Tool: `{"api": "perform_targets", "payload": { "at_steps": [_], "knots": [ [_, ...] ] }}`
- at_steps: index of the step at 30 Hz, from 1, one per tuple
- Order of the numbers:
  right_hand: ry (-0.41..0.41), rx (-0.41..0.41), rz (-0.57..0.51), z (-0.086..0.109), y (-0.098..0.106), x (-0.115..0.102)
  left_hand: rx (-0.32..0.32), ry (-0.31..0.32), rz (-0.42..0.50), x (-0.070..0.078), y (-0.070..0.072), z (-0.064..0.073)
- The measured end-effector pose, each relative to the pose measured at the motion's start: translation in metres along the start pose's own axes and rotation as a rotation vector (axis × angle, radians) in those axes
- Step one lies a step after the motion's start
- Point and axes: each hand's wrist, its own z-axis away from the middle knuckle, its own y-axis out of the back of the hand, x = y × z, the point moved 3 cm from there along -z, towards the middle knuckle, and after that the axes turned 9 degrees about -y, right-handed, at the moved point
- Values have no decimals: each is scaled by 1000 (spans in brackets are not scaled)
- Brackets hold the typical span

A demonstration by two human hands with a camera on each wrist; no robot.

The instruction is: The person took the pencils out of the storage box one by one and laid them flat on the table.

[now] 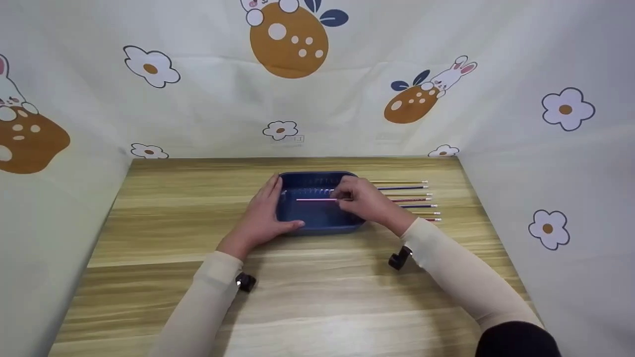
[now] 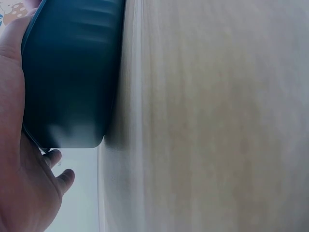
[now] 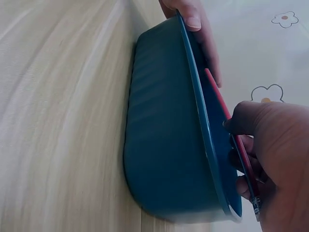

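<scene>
A dark blue plastic tray (image 1: 320,230) with raised walls stands toward the back of the table. My left hand (image 1: 263,213) holds its left end, the thumb over the front rim and the other fingers along the left side. Over the tray's opening, my right hand (image 1: 359,198) pinches a red pencil (image 1: 315,200) between thumb and fingers. The pencil points left and lies nearly level in the head view. Its metal-banded end (image 3: 256,204) shows beside the palm in the right wrist view. The left wrist view shows the tray's outer wall (image 2: 72,77) against the left hand.
Several pencils (image 1: 416,206), yellow, blue and red with white eraser ends, lie in a row right of the tray, partly hidden by the right hand. The wood-grain table (image 1: 317,297) meets a patterned cloth (image 1: 213,109) at its back and sides.
</scene>
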Motion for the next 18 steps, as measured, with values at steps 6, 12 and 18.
{"api": "perform_targets", "payload": {
  "at_steps": [6, 12, 18],
  "knots": [
    [3, -15, -44, 13, 7, 3, -7, -3, -14, -1, 0, 0],
    [-8, -15, -90, 26, 16, 7, -10, 3, -20, -1, 0, 1],
    [3, 9, -98, 38, 27, 11, -6, 9, -18, -1, 1, 2]
  ]
}}
